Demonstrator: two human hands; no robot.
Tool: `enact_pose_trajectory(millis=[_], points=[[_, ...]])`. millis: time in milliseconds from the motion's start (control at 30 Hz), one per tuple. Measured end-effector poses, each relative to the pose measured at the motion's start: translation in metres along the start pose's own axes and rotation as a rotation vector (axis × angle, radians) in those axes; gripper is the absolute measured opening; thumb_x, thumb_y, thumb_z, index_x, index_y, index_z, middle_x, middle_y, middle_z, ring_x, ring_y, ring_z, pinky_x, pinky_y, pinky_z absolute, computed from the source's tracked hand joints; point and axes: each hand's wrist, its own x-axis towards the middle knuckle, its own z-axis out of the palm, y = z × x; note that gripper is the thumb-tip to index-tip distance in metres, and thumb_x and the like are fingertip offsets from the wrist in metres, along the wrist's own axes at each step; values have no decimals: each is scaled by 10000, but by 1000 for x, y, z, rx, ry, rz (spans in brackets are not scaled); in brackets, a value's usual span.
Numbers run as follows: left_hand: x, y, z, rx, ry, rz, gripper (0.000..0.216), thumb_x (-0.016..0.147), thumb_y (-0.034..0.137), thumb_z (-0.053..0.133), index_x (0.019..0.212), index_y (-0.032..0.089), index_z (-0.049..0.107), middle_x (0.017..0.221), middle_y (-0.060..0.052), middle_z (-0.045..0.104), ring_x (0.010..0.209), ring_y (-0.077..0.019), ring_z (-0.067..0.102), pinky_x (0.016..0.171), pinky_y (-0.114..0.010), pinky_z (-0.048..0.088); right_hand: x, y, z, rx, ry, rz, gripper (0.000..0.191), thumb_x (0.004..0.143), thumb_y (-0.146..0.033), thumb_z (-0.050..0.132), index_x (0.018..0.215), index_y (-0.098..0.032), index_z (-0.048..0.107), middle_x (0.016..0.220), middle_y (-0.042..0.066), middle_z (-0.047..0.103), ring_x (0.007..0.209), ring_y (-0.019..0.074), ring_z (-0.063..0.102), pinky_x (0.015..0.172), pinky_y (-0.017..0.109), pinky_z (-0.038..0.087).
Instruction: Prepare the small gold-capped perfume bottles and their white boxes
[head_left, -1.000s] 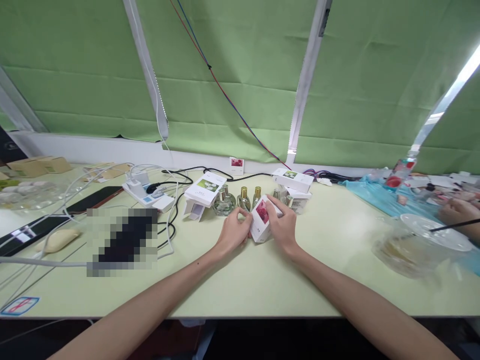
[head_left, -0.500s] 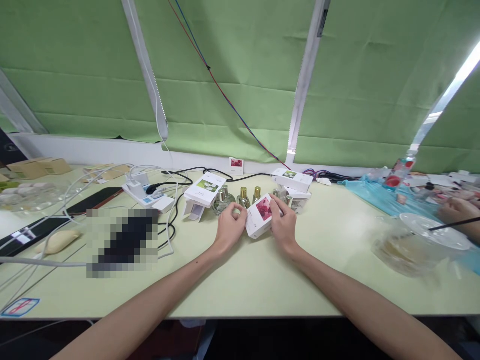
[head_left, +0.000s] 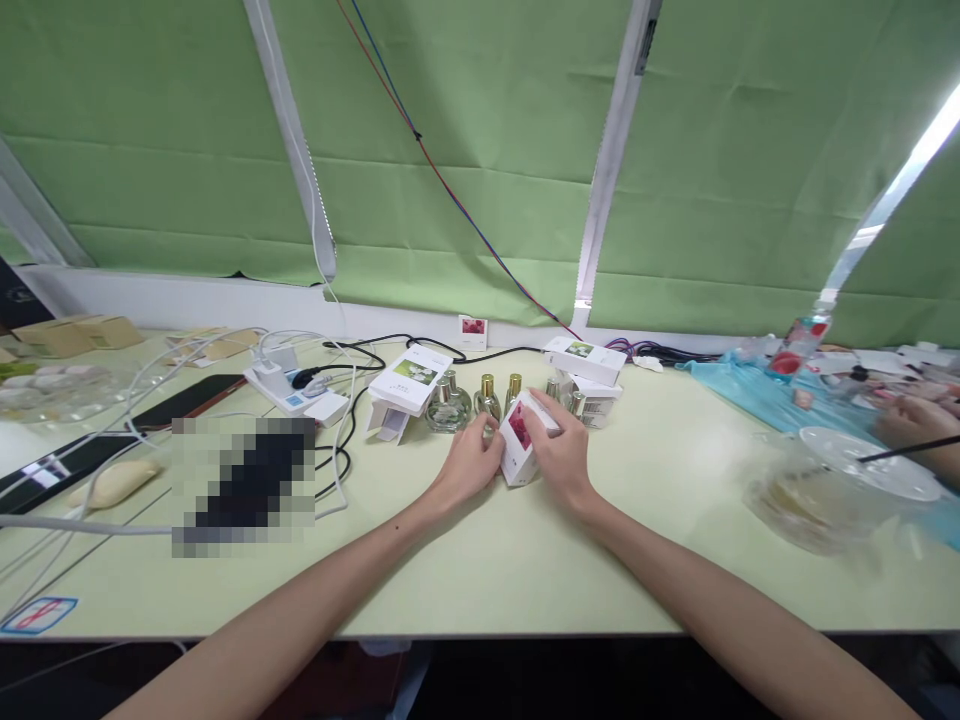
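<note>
A small white box with a pink flower picture (head_left: 519,438) stands on the pale green table (head_left: 480,560), held between both hands. My right hand (head_left: 561,455) wraps over its top and right side. My left hand (head_left: 469,465) presses its fingers against the box's left side. Just behind stand several small glass perfume bottles with gold caps (head_left: 487,398). A white box with a green flower picture (head_left: 411,378) leans at the left of the bottles, and two more white boxes (head_left: 589,370) are stacked at the right.
A white power strip (head_left: 289,388) with tangled cables lies at the left, next to a dark phone (head_left: 187,398) and a pixelated patch. At the right are a clear plastic lidded bowl (head_left: 840,485), a blue cloth, a bottle (head_left: 799,345) and another person's hand (head_left: 911,425).
The box was tilted over to the left half a second ago; now it stands upright again, a little closer to me. My left fingers closed in against its side.
</note>
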Motion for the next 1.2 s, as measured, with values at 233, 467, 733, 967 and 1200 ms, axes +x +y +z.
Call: enact_pose_trajectory(millis=[233, 467, 733, 967, 1200], points=[[3, -10, 0, 103, -54, 144, 309, 813, 232, 492, 1116, 182, 526, 604, 31, 589, 518, -142, 535, 502, -242, 343, -6, -4, 3, -102, -91, -189, 428, 826, -336, 628, 1231, -224, 709, 1286, 60, 692, 1132, 255, 681, 1037, 391, 529], [4, -9, 0, 107, -78, 186, 345, 819, 257, 524, 1159, 203, 499, 671, 21, 631, 576, -156, 563, 536, -247, 367, -10, -1, 6, -193, -51, -304, 420, 810, -260, 598, 1215, -228, 701, 1307, 69, 678, 1203, 256, 650, 1065, 402, 507], [1, -4, 0, 134, -64, 199, 341, 822, 286, 558, 1151, 215, 506, 846, 5, 653, 579, -111, 512, 559, -237, 372, -5, 3, 6, -331, 17, -289, 408, 770, -229, 573, 1166, -212, 670, 1370, 120, 628, 1270, 281, 597, 1046, 453, 491], [-1, -1, 3, 164, -103, 186, 314, 818, 350, 575, 1100, 215, 540, 869, 3, 640, 569, -111, 517, 531, -245, 353, 4, 12, 3, -363, 69, -308, 371, 804, -252, 557, 1158, -200, 653, 1333, 127, 643, 1241, 279, 602, 1024, 447, 484], [-7, 6, 2, 302, -175, 259, 394, 743, 432, 682, 1057, 222, 571, 878, 2, 619, 633, -127, 500, 551, -260, 347, 10, 14, 2, -374, 51, -321, 361, 846, -260, 525, 1179, -202, 652, 1327, 110, 644, 1223, 262, 600, 1056, 445, 456]])
